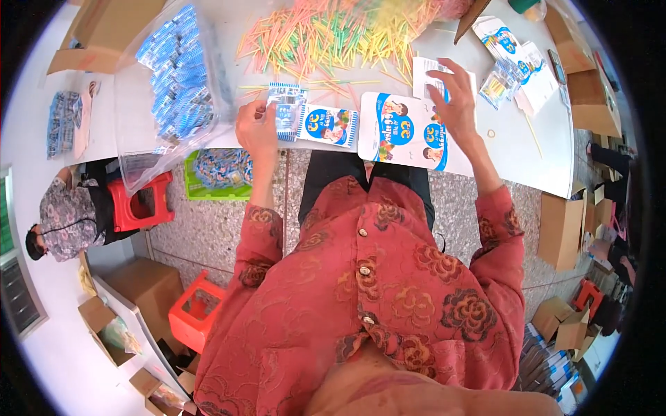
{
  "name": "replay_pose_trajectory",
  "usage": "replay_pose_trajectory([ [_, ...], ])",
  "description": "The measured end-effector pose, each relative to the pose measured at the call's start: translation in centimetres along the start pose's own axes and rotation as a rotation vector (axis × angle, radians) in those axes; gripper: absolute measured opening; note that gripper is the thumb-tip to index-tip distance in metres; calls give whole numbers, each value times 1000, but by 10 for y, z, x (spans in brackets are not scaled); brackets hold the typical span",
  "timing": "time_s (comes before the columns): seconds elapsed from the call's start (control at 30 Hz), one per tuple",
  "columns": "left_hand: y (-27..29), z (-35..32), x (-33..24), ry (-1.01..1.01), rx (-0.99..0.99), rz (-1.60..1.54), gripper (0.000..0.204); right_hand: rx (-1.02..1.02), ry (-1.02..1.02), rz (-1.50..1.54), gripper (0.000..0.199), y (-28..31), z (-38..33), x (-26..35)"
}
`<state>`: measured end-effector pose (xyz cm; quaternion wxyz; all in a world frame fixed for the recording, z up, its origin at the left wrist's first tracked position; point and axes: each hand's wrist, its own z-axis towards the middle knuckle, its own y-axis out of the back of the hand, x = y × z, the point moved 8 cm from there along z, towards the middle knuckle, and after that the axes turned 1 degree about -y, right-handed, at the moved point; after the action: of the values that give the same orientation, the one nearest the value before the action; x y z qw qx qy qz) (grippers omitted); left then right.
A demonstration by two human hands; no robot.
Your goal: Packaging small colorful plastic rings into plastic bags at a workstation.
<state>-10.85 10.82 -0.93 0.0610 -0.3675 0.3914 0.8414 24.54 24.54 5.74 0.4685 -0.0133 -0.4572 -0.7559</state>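
My left hand (pixel 255 130) is at the near edge of the white table, fingers curled and closed on the left side of a small blue-and-white packet (pixel 284 114). Beside that packet lies another one, a white packet with a printed picture (pixel 328 126). To its right is a larger flat white-and-blue printed carton (pixel 395 132) at the table's edge. My right hand (pixel 454 100) is over the carton's right part, its fingers spread with nothing between them. A white printed piece (pixel 424 69) is partly hidden beneath those fingers.
Thin coloured sticks (pixel 333 41) are heaped at the table's far side. A clear plastic bin (pixel 222 104) of blue packets stands left. Printed packs (pixel 517 66) lie right. Below are a green basket (pixel 218 195) and red stools (pixel 142 201). A person (pixel 69 211) sits left.
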Motion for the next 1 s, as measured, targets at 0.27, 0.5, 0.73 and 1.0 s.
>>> replay_pose_trajectory([
  [0.27,9,4,-55,159,94,-572,11,251,-93,522,29,-60,28,68],
  [0.5,-4,-10,-88,124,251,-778,11,518,-108,705,19,-91,50,113],
  [0.73,-13,-15,-86,152,439,-661,16,484,12,577,17,-88,52,123],
  [1.0,-16,-19,-93,92,481,-532,11,448,64,581,16,-78,53,131],
])
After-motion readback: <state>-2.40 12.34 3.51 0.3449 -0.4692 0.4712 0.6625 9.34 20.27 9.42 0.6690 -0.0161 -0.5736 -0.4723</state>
